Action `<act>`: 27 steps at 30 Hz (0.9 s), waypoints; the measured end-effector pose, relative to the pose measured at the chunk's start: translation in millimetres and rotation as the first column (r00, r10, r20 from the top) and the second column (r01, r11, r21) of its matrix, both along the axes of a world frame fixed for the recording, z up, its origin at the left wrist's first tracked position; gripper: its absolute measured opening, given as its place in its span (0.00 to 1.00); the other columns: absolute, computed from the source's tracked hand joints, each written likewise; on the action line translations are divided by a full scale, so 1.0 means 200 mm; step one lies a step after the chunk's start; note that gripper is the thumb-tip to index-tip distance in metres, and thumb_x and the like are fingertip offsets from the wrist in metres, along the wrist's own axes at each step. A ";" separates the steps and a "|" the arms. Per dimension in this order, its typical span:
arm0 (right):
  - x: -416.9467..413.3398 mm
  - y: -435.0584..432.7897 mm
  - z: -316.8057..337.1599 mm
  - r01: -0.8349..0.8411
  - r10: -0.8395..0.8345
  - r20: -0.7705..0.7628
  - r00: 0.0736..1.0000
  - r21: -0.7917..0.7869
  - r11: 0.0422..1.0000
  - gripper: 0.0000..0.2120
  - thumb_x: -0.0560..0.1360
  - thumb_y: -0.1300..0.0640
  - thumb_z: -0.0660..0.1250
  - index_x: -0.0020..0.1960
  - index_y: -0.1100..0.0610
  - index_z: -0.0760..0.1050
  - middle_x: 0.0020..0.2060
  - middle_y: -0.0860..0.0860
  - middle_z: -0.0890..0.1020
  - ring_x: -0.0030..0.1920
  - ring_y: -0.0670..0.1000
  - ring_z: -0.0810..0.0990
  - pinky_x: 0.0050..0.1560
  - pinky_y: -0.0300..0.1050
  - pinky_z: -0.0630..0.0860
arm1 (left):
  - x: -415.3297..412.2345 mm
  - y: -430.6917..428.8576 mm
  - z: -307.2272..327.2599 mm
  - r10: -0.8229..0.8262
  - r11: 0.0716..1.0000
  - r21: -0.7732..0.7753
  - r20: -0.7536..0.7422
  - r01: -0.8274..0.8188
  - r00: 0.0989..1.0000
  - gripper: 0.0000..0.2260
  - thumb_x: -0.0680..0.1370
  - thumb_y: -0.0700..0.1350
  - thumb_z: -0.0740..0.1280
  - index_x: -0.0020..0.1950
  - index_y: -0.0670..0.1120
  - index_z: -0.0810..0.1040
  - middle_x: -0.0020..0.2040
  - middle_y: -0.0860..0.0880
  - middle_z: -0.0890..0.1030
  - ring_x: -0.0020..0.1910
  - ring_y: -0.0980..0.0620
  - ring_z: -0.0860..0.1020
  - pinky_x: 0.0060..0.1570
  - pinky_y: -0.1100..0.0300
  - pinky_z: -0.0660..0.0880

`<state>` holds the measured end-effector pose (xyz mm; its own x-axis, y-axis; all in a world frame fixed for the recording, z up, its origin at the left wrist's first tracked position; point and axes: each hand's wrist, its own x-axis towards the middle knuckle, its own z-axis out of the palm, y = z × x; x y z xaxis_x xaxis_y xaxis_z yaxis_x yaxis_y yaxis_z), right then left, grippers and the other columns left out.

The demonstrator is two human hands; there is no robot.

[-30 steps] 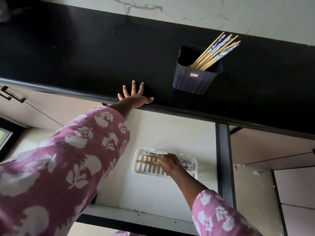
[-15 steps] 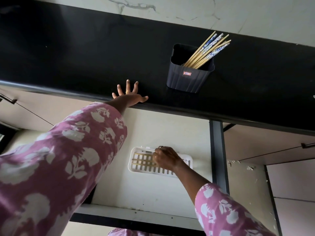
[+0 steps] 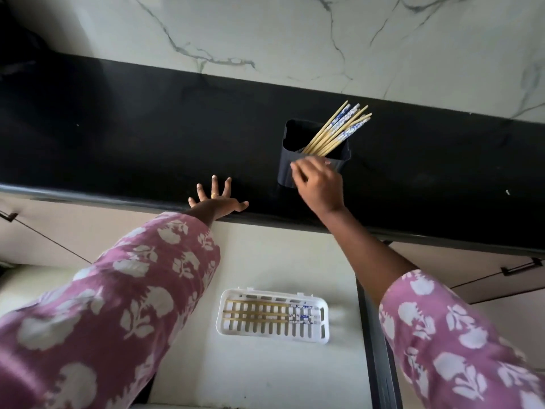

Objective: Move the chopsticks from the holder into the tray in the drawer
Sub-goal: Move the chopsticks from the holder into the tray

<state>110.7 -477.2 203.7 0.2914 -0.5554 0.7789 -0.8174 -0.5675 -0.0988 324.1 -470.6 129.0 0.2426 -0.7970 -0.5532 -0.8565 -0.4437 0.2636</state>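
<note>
The right hand [image 3: 317, 184] is up at the front of the dark holder [image 3: 285, 169], which stands on the black counter [image 3: 147, 128] close to the marbled wall [image 3: 265, 31]. Its grip is wide and loose: the fingers are spread toward the holder's near rim with nothing between them. They are blurred, so I cannot tell whether the fingertips touch the holder or hang just short of it.

A bundle of chopsticks [image 3: 336, 132] stands in the holder, leaning to the right, with the blue-and-white patterned ends up and well above the rim.

The left hand [image 3: 218, 202] lies flat on the front edge of the counter, left of the holder and apart from it. Its fingers are splayed, it holds nothing, and a ring [image 3: 213, 195] shows on one finger.

Below the counter the drawer [image 3: 265, 376] is pulled out. The white slotted tray [image 3: 265, 335] rests on its pale floor. A few more chopsticks [image 3: 259, 311] lie flat in it, side by side along its length, with their patterned ends to the right. Both arms wear pink sleeves [image 3: 132, 290] printed with white flowers.
</note>
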 end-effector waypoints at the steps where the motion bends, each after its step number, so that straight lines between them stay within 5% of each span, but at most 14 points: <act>1: 0.02 -0.06 0.05 0.043 -0.045 0.047 0.998 0.031 0.999 0.08 0.73 0.60 0.69 0.35 0.62 0.80 0.32 0.56 0.83 0.34 0.57 0.82 0.34 0.45 0.79 | 0.00 0.00 -0.01 0.000 1.000 0.007 0.001 0.000 1.000 0.36 0.74 0.70 0.55 0.76 0.62 0.43 0.78 0.54 0.39 0.75 0.38 0.36 0.70 0.36 0.41; 5: 0.05 -0.31 0.18 0.179 -0.264 0.178 0.948 0.389 0.904 0.10 0.77 0.60 0.62 0.49 0.64 0.80 0.47 0.61 0.83 0.51 0.61 0.81 0.50 0.51 0.76 | 0.01 -0.02 -0.02 -0.002 0.999 0.033 0.004 0.002 1.000 0.36 0.73 0.71 0.55 0.76 0.63 0.43 0.78 0.54 0.40 0.76 0.37 0.37 0.70 0.36 0.41; 7: 0.03 -0.42 0.22 0.270 -0.359 0.092 0.929 0.496 0.826 0.10 0.77 0.65 0.60 0.53 0.65 0.79 0.52 0.62 0.82 0.55 0.61 0.79 0.52 0.52 0.75 | 0.02 -0.03 -0.03 -0.013 0.999 0.039 0.002 0.013 1.000 0.37 0.73 0.71 0.55 0.76 0.63 0.42 0.78 0.54 0.39 0.75 0.37 0.37 0.70 0.36 0.41; 11: -0.01 -0.55 0.24 0.323 -0.171 -0.340 0.925 0.465 0.825 0.13 0.74 0.73 0.56 0.53 0.69 0.78 0.51 0.64 0.79 0.53 0.63 0.79 0.50 0.53 0.77 | 0.03 -0.03 -0.02 -0.012 0.999 0.051 -0.006 0.012 1.000 0.38 0.72 0.71 0.56 0.75 0.63 0.41 0.78 0.55 0.38 0.75 0.38 0.36 0.70 0.36 0.41; 15: -0.02 -0.59 0.23 0.342 0.020 -0.624 0.781 0.454 0.823 0.12 0.76 0.70 0.60 0.55 0.65 0.78 0.52 0.63 0.78 0.53 0.62 0.79 0.52 0.52 0.78 | 0.02 -0.03 -0.02 -0.018 0.998 0.055 -0.006 0.018 1.000 0.38 0.72 0.71 0.56 0.75 0.63 0.40 0.78 0.55 0.37 0.75 0.38 0.36 0.70 0.36 0.42; 27: -0.03 -0.58 0.23 0.310 0.080 -0.801 0.593 0.320 0.895 0.11 0.72 0.72 0.64 0.51 0.66 0.79 0.48 0.60 0.81 0.54 0.59 0.77 0.51 0.50 0.77 | 0.00 -0.01 0.00 -0.004 1.000 0.027 -0.011 0.005 1.000 0.37 0.74 0.69 0.57 0.75 0.63 0.39 0.77 0.55 0.34 0.75 0.39 0.35 0.71 0.36 0.41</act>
